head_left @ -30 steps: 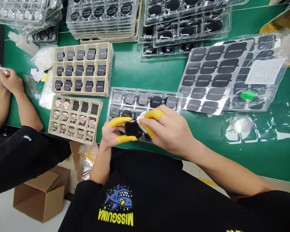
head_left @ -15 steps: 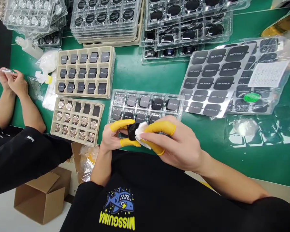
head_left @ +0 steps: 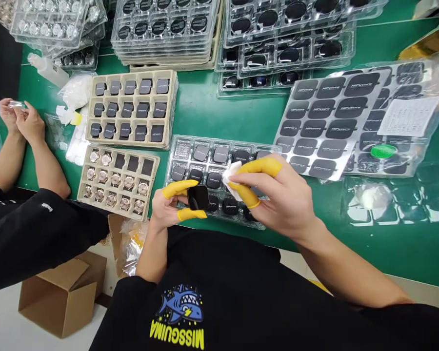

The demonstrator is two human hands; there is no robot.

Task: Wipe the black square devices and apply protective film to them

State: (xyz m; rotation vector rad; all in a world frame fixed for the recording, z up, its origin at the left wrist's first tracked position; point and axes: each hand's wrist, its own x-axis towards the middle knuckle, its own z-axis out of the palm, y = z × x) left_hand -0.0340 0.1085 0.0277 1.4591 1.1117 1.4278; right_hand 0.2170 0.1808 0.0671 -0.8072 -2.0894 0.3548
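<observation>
A black square watch face (head_left: pixel 198 198) is gripped by its edges between the yellow-sleeved thumb and finger of my left hand (head_left: pixel 168 204), its glossy side showing. My right hand (head_left: pixel 280 197), also in yellow finger cots, pinches a crumpled white wipe (head_left: pixel 234 179) to the right of the watch, apart from it. Beneath both hands lies a clear plastic tray (head_left: pixel 225 140) of dark square watch faces with printed film; its top left pocket holds none. My right hand hides part of this tray.
Beige trays (head_left: pixel 131 145) of watches stand at left. Clear tray stacks (head_left: pixel 164 51) line the back. Printed film sheets (head_left: pixel 314 127) and a bag with white wadding (head_left: pixel 375 197) lie at right. A co-worker's hands (head_left: pixel 24 119) are at far left; a cardboard box (head_left: pixel 58 300) sits below.
My right hand has lifted the wipe off the watch face and moved up and right. The watch face is now uncovered, still in my left hand. The view has shifted slightly.
</observation>
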